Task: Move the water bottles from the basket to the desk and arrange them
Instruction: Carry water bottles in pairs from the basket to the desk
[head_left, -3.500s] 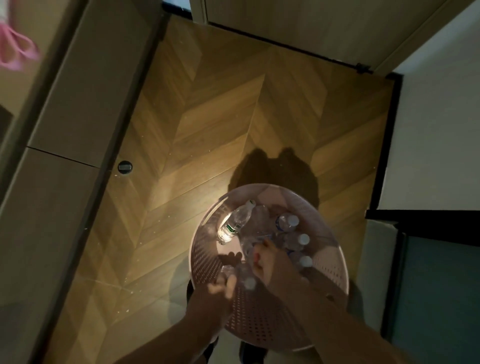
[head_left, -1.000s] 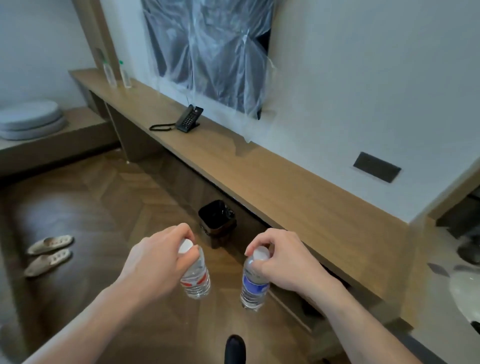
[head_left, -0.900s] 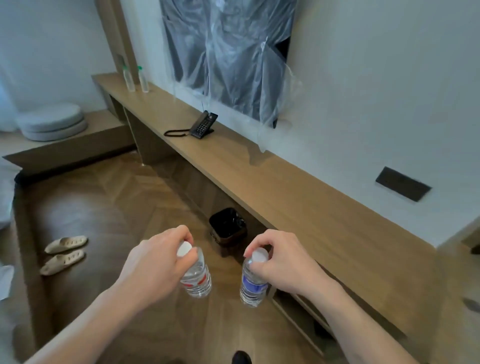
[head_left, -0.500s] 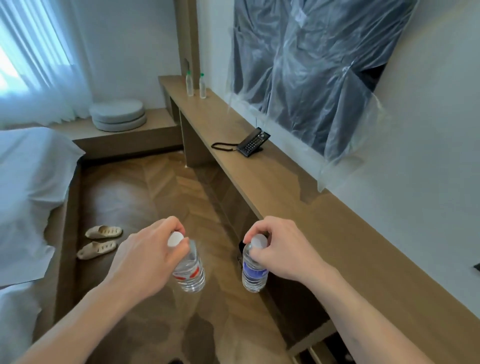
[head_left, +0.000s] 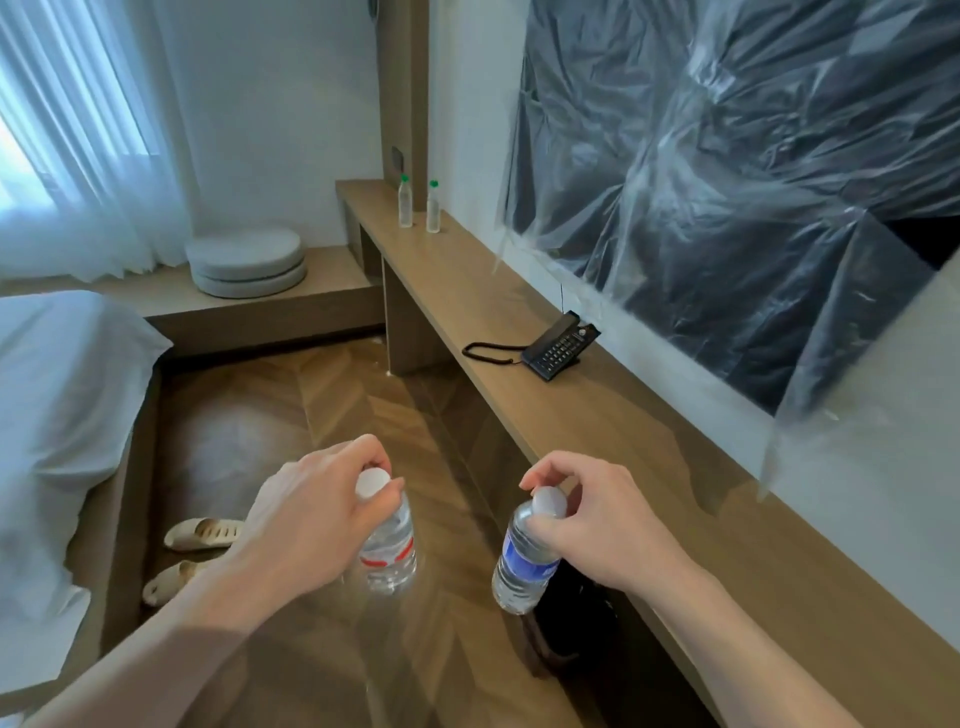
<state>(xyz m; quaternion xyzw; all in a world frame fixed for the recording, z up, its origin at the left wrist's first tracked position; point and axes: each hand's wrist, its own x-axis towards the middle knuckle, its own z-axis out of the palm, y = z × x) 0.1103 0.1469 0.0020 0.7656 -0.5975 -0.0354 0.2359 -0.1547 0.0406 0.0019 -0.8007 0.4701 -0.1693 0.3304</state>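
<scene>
Far left: white bed (head_left: 57, 395), cut off by the frame edge; pale slippers (head_left: 205, 532) on the floor beside it, partly hidden behind the left wrist. Lower centre: left hand (head_left: 311, 519) pinching a red-labelled bottle (head_left: 389, 545) by its cap, right hand (head_left: 597, 525) pinching a blue-labelled bottle (head_left: 524, 561) likewise, both hanging above the floor. Right: long desk (head_left: 649, 447) with black telephone (head_left: 558, 345); two green-capped bottles (head_left: 418, 205) upright at its far end, upper centre. Upper right: dark screen under crumpled plastic sheet (head_left: 727, 182), cut off.

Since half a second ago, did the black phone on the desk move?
No. The black phone lies at the same spot on the desk, below the plastic-covered screen. Only the head camera turned.
</scene>
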